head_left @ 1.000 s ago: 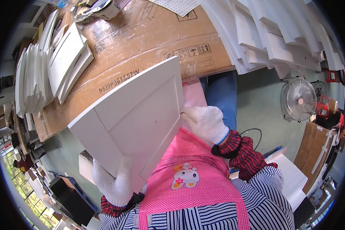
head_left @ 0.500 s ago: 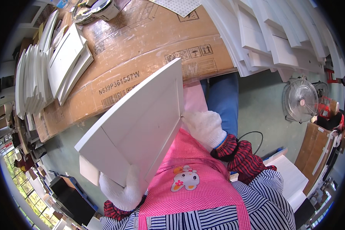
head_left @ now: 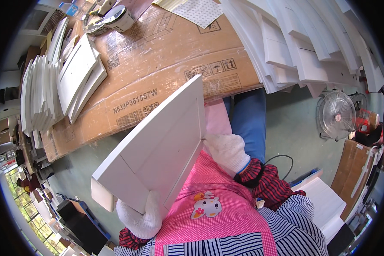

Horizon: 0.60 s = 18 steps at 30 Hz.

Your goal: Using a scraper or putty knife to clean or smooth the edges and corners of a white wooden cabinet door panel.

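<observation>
A white recessed panel (head_left: 158, 145), like a small cabinet door, is held tilted in front of my body. My left hand (head_left: 138, 215), in a white knitted glove, grips its lower left part, thumb over the face and the other fingers mostly hidden. Against the panel's left end shows a cream rounded block (head_left: 102, 195); whether my left hand's hidden fingers hold it I cannot tell. My right hand (head_left: 227, 153), also gloved, is closed at the panel's right edge near a small dark spot. Its fingertips are partly hidden.
A cardboard-covered table (head_left: 170, 55) lies ahead, bearing white panels (head_left: 81, 77) at left, a stack of long white boards (head_left: 303, 55) at right and a tub (head_left: 118, 19) at the back. A floor fan (head_left: 337, 115) and a cardboard box (head_left: 350, 170) stand to the right.
The table and surroundings sit slightly lower in the view. The panel appears a little lower and turned slightly; more of the cream block shows at its left end. Both hands keep their holds.
</observation>
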Tool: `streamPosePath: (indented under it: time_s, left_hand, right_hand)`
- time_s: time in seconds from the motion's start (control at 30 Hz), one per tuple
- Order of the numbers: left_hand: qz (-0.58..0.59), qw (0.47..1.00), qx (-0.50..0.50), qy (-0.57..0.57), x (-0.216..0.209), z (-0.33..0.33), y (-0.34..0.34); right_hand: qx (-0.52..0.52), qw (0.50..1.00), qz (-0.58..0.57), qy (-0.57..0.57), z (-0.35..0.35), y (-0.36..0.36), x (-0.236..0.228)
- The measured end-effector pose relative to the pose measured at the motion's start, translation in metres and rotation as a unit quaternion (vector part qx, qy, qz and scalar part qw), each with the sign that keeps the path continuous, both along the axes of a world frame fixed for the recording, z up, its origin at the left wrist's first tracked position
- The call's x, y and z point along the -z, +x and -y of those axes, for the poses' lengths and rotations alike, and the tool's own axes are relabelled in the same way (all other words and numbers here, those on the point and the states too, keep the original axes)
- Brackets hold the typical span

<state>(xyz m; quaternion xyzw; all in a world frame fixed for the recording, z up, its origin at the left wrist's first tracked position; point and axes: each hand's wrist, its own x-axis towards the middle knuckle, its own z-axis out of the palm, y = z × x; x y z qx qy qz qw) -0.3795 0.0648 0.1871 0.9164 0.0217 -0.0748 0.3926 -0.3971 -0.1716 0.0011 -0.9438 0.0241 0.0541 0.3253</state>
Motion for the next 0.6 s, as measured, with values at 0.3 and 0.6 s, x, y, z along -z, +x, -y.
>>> streamPosePath:
  time_s: [0.3, 0.6]
  left_hand:
    - [-0.018, 0.999, 0.002, -0.04, -0.003, 0.006, 0.001]
    - [0.018, 0.999, 0.027, -0.029, -0.003, 0.007, 0.002]
  right_hand:
    - [-0.061, 0.994, -0.082, -0.027, 0.011, 0.019, -0.015]
    - [0.037, 0.991, -0.005, 0.13, 0.01, -0.005, -0.013]
